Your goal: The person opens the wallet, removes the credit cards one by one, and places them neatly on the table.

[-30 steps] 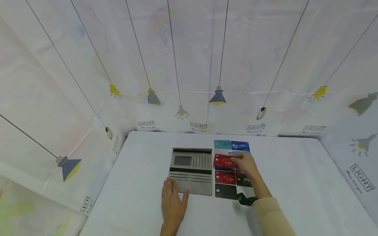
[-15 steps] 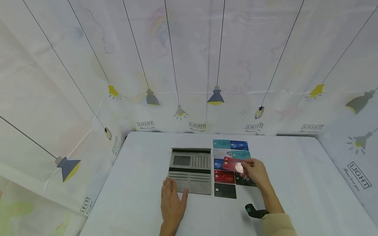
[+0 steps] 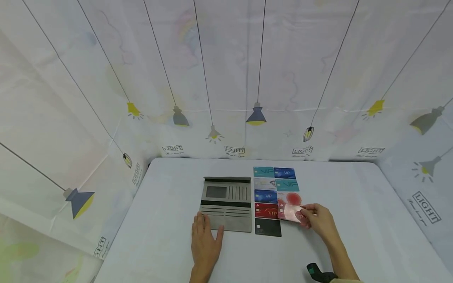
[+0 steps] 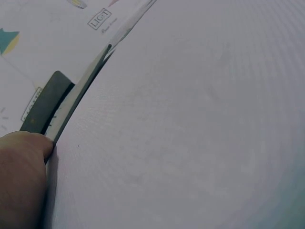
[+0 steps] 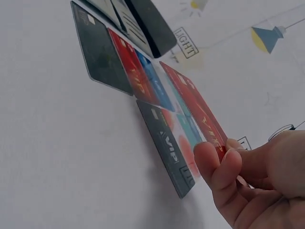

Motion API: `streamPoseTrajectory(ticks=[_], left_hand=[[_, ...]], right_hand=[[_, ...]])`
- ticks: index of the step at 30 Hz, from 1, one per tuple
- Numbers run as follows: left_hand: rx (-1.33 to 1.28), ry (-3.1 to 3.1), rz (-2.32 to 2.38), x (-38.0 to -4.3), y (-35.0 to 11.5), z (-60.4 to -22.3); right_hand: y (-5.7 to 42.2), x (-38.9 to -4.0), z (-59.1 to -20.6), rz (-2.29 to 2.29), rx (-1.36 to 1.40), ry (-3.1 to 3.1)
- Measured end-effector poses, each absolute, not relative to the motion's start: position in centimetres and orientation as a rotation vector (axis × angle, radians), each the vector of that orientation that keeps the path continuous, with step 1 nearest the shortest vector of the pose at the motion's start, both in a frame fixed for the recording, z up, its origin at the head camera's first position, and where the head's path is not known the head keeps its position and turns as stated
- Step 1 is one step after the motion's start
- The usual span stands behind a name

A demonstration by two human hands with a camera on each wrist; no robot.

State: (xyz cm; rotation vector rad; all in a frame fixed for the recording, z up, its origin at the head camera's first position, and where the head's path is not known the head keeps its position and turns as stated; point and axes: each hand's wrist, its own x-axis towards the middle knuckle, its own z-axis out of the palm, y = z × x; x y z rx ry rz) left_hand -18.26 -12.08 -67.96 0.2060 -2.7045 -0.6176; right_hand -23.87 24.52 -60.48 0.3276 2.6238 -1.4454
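My right hand (image 3: 320,222) pinches the right end of a red VIP card (image 3: 291,212) between thumb and fingers. In the right wrist view that red card (image 5: 190,102) is tilted up, raised off the table, and a dark VIP card (image 5: 164,145) lies below it. In the head view the held card overlaps that dark card's spot, beneath a card with a red circle (image 3: 293,197). My left hand (image 3: 206,243) rests with straight fingers at the lower left corner of a grey card wallet (image 3: 238,224), which lies unfolded with rows of slots.
Beside the wallet, two columns of cards lie on the white table (image 3: 170,196): teal (image 3: 263,171), blue (image 3: 284,173), white (image 3: 260,184), another red one (image 3: 266,211) and black (image 3: 267,227) at the front. A printed white cloth wall (image 3: 226,78) stands behind the table.
My right hand has carried the red card rightward and toward me, uncovering the blue card and the red-circle card. My left hand has stayed at the wallet's corner.
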Motion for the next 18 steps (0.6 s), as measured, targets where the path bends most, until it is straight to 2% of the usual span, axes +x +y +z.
streamPoseTrajectory(ticks=[18], left_hand=[[0.222,-2.733,-0.63,-18.2,-12.1,-67.8]], right_hand=[[25.2,-21.1,-62.6,-1.283,0.286,2.716]])
